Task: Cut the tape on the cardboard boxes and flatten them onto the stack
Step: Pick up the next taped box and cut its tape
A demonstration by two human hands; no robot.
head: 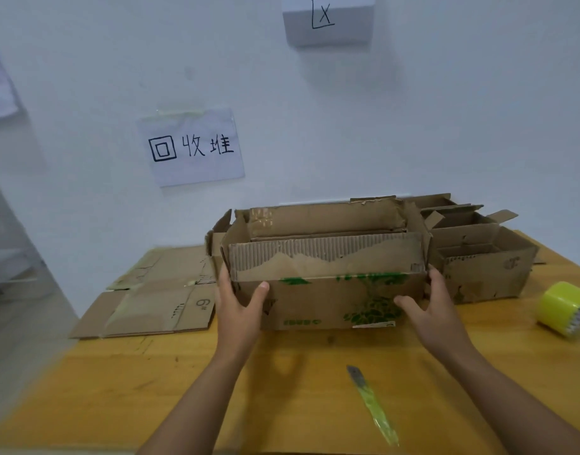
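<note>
Head view: open-topped cardboard box between both hands' grip, left hand and right hand clasping its ends.

You have a brown cardboard box at centre, its near face printed with green leaves and green lettering, its near flap torn to show ribbed corrugation. Left of it lies your stack of flattened boxes, plain brown with pale tape strips and a dark "6#" mark. To the right, more brown boxes. The table is yellow-orange wood. Near you lies a knife with a yellow-green handle and grey blade; far right, a yellow tape roll. On the white wall, white paper signs carry black handwriting.
</note>
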